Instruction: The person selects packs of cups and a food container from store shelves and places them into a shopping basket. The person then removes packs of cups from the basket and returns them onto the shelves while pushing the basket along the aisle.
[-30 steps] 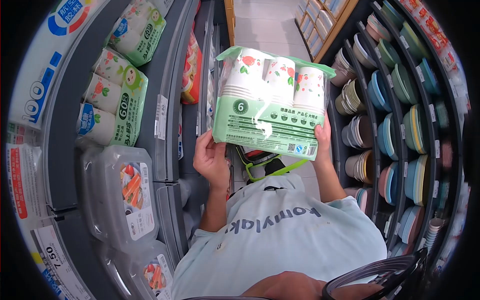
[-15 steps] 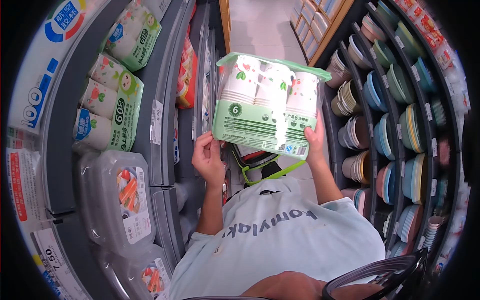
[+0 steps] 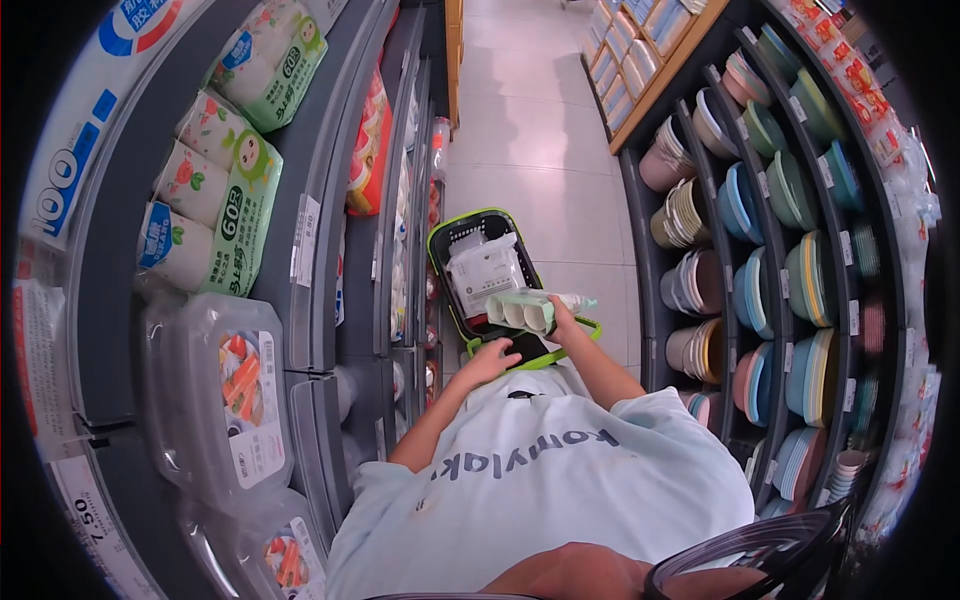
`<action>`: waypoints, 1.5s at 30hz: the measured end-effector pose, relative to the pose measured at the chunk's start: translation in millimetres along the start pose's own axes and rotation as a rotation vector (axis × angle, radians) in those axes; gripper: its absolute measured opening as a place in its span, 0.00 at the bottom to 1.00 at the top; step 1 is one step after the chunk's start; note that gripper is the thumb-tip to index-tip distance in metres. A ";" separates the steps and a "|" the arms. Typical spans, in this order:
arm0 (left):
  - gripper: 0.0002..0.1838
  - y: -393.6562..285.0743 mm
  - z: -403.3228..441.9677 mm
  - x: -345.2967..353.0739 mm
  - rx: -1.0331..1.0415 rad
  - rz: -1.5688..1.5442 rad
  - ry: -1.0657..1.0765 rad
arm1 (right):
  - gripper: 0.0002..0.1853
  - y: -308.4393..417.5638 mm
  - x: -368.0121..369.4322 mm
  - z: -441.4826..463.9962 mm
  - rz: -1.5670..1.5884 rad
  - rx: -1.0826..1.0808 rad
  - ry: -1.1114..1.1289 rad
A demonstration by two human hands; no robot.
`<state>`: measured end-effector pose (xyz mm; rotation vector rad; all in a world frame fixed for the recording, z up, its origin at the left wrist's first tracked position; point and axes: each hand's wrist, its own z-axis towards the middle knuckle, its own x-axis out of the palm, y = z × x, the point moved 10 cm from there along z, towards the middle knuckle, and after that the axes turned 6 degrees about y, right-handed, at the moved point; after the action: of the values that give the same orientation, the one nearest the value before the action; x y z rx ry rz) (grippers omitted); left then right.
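My right hand (image 3: 567, 322) grips one end of a green and clear pack of paper cups (image 3: 522, 311), now seen from its end, with several round cup bottoms showing. The pack is low over a black basket with a green rim (image 3: 437, 262). Inside the basket lies a white plastic-wrapped package (image 3: 487, 272). My left hand (image 3: 490, 360) is near the basket's close edge, left of and below the pack, with its fingers apart and nothing in them.
On the left shelf are more cup packs (image 3: 215, 195) and clear plastic containers (image 3: 225, 390). Stacked bowls and tubs (image 3: 745, 290) fill the right shelves. The tiled aisle floor (image 3: 530, 130) runs ahead to a wooden rack (image 3: 650, 60).
The cup pack has moved down from chest height to the basket and turned end-on. My left hand has let go of it and lowered. More of the basket shows.
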<state>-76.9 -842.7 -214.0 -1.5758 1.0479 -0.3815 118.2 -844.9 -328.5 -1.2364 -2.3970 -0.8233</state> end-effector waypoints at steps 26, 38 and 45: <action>0.20 150.3 -40.3 31.7 -0.412 -0.085 0.109 | 0.32 14.0 -33.6 -29.9 -1.930 -0.126 -0.153; 0.21 159.4 -59.5 3.2 -0.511 -0.130 -0.200 | 0.45 -4.7 19.0 -97.1 -1.905 0.156 0.439; 0.32 214.6 -60.3 23.1 -0.832 -0.317 -0.005 | 0.48 -19.1 4.5 -110.1 -2.009 0.276 0.461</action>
<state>-196.9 -888.3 -397.8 -2.4995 1.0066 -0.1450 102.0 -919.3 -246.7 1.6838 -2.3980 -0.8097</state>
